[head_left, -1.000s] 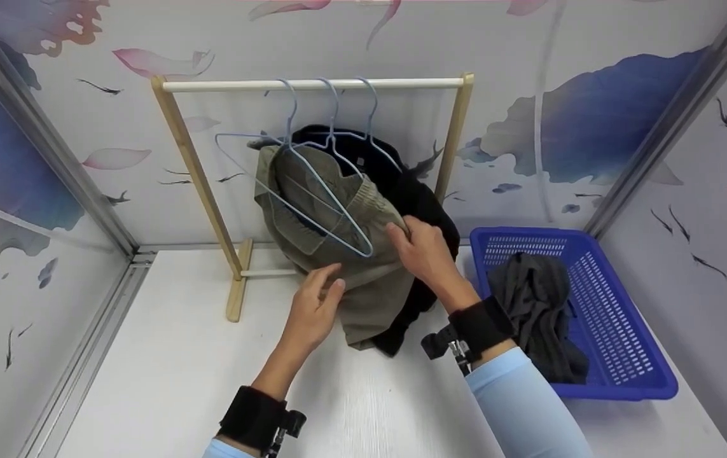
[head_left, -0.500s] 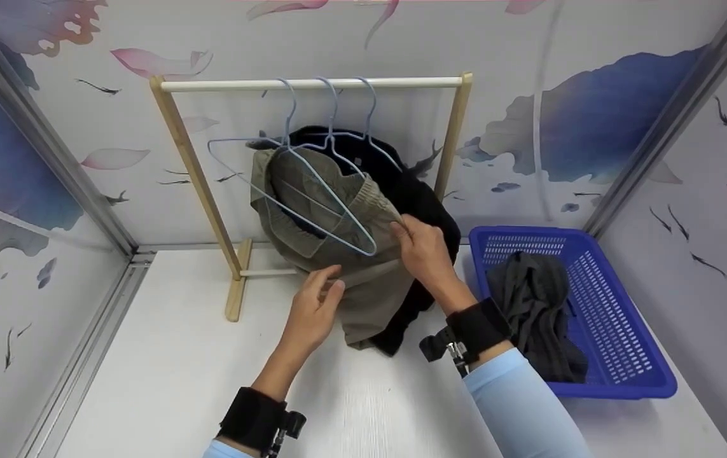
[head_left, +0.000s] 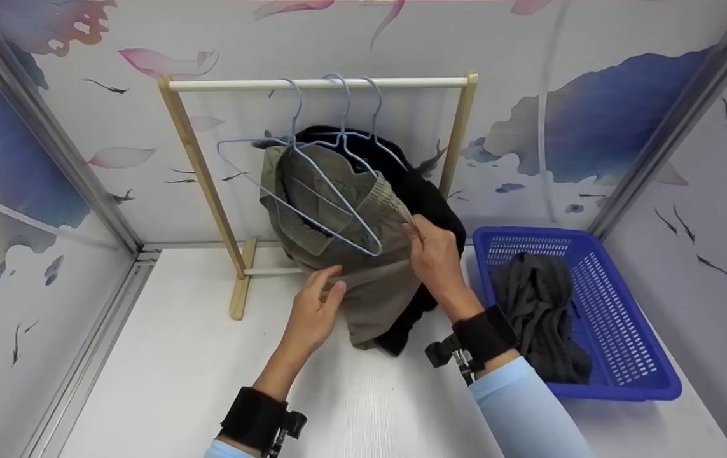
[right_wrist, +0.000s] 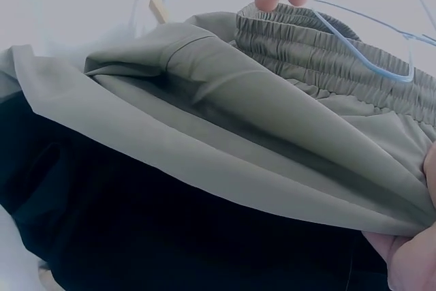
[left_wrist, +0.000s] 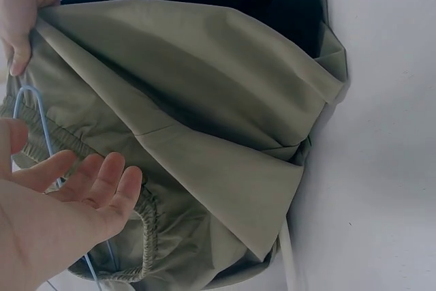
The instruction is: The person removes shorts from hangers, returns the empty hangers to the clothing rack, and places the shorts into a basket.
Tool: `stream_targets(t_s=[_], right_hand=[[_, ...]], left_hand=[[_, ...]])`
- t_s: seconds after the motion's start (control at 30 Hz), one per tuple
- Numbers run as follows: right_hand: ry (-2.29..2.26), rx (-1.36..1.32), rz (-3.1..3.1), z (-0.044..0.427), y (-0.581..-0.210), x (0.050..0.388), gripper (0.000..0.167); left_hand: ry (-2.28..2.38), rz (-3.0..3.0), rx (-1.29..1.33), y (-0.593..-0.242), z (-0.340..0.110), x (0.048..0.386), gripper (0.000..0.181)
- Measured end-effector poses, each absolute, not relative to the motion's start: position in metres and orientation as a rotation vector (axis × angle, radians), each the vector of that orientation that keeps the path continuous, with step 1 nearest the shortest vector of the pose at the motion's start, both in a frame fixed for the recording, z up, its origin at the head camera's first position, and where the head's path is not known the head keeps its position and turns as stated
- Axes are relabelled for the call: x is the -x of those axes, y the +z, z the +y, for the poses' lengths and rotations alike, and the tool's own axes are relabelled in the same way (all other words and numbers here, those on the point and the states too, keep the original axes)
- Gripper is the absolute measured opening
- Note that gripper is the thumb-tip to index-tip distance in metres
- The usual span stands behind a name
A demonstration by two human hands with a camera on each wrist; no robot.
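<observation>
Olive-green shorts [head_left: 379, 280] with a gathered elastic waistband [right_wrist: 300, 46] hang on the rack in front of a black garment [head_left: 430, 207]. My right hand [head_left: 434, 257] pinches the side edge of the shorts between thumb and fingers. Just below the front blue hanger [head_left: 338, 236], my left hand [head_left: 313, 312] is held with fingers loosely extended, near the cloth and holding nothing. In the left wrist view, the left hand [left_wrist: 75, 209] is palm up beside the waistband. The front hanger lies in front of the shorts' waist opening; how the middle hanger [head_left: 346, 114] sits inside the cloth is partly hidden.
A wooden rack [head_left: 201, 172] with a white rail [head_left: 229, 84] stands against the back wall. To the right, a blue perforated basket [head_left: 617, 312] holds a dark grey garment [head_left: 538, 312]. The white table [head_left: 166, 381] reaches metal-framed side walls.
The right hand has shifted slightly right with the edge of the shorts. The middle hanger's hook has moved right and turned on the rail. The left hand has stayed nearly still.
</observation>
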State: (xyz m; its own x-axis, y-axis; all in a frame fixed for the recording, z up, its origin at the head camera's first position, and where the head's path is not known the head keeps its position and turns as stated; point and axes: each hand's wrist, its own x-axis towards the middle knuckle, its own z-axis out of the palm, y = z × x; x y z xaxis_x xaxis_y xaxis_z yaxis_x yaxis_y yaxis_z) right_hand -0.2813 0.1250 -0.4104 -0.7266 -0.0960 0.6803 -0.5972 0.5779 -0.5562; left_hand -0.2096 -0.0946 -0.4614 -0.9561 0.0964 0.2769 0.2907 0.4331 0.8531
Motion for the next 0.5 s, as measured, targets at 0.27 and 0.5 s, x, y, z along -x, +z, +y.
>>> stream_targets(t_s=[0.27,0.5], right_hand=[[1.080,-0.539,-2.167,0.133,-0.410,0.275,0.036],[1.068,-0.542,-2.152,0.139,-0.414,0.269,0.037]], left_hand=[[-1.537,-2.492,0.344,-0.462,-0.094,0.209,0.042],[-1.538,-2.489,0.354,-0.464,-0.093,0.208,0.045]])
